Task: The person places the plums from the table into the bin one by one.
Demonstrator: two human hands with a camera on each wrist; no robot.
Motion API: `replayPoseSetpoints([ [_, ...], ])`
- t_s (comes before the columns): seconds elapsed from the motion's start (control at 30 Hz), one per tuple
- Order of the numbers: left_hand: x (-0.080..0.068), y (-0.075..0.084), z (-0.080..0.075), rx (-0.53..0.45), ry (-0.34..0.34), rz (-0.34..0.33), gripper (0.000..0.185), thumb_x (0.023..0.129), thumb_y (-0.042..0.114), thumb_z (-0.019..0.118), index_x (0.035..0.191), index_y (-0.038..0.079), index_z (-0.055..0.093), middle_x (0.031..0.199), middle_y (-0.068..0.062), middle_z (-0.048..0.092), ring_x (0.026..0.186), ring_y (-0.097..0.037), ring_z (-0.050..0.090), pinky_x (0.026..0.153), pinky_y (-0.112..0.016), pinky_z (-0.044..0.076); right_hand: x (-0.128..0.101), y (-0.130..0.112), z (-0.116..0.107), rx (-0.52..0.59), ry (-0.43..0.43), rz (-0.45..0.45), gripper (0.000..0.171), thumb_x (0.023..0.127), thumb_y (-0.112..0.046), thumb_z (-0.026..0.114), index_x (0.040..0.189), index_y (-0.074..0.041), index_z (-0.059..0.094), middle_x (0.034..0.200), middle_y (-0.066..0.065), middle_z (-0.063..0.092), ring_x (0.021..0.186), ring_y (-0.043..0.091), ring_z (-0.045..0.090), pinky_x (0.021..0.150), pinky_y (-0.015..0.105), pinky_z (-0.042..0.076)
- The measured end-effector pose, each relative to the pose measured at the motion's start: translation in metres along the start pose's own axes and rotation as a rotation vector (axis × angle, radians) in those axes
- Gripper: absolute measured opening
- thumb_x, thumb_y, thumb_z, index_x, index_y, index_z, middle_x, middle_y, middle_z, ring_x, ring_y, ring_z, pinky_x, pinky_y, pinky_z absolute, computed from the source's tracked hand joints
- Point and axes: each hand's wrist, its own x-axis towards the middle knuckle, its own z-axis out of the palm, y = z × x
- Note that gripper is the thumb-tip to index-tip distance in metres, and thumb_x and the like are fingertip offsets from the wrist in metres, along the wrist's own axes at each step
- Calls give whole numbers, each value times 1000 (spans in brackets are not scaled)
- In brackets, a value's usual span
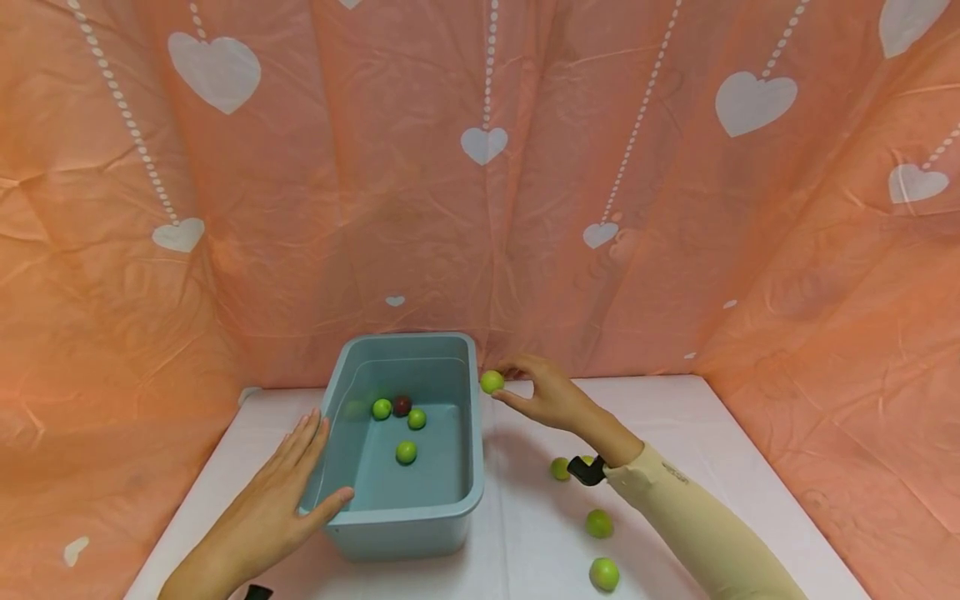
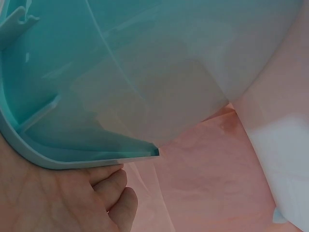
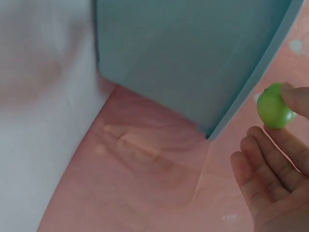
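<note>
My right hand (image 1: 551, 396) pinches a small round green fruit (image 1: 492, 382) between thumb and fingers, just right of the bin's far right rim. In the right wrist view the same green fruit (image 3: 275, 106) sits at the fingertips, with the other fingers spread away from it. A blue-grey plastic bin (image 1: 474, 433) holds several green fruits (image 1: 406, 452) and one dark red fruit (image 1: 402, 406). My left hand (image 1: 281, 492) rests on the bin's left rim with its fingers extended. The left wrist view shows this hand (image 2: 63, 198) against the outside of the rim.
Several more green fruits (image 1: 599, 523) lie on the white tabletop (image 1: 675, 433) right of the bin, partly beneath my right forearm. An orange curtain (image 1: 420, 208) with white hearts encloses the table at the back and sides.
</note>
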Motion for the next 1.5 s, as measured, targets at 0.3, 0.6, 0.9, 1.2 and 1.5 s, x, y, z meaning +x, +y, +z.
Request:
replayPoseSetpoints([
  [0.3,-1,0,-1,6,3,2,100,103,61,64,172,4,18,179,-17,10,166,-35,7,133,-52,13,19,-16,9,22,-8,-65,37,92,-14,87,125,-5,73,116,5,72,105,29,73,95,48,62],
  [0.6,1,2,-2,1,3,2,100,103,61,64,172,4,18,180,-16,8,166,-35,6,128,-63,21,34,-28,19,30,-47,-100,38,94,-16,86,126,-3,72,116,7,72,105,30,71,92,43,63],
  [0.9,2,1,-1,-5,-9,-7,101,103,62,64,172,4,18,180,-17,9,166,-37,7,128,-64,19,48,-35,30,-24,-97,-111,37,96,-20,85,128,-7,72,118,4,73,107,17,69,94,36,61],
  [1.2,2,0,0,5,0,1,101,103,61,64,171,3,19,179,-18,10,166,-38,8,129,-62,19,64,-41,43,3,-226,-102,35,99,-20,81,130,-5,71,123,6,71,111,19,67,101,40,58],
  [1.5,2,0,0,7,-1,0,101,103,61,64,172,3,19,179,-18,11,166,-37,8,126,-66,23,82,-49,57,-35,-353,-99,34,101,-23,79,129,-6,72,122,5,72,112,18,67,101,32,57],
])
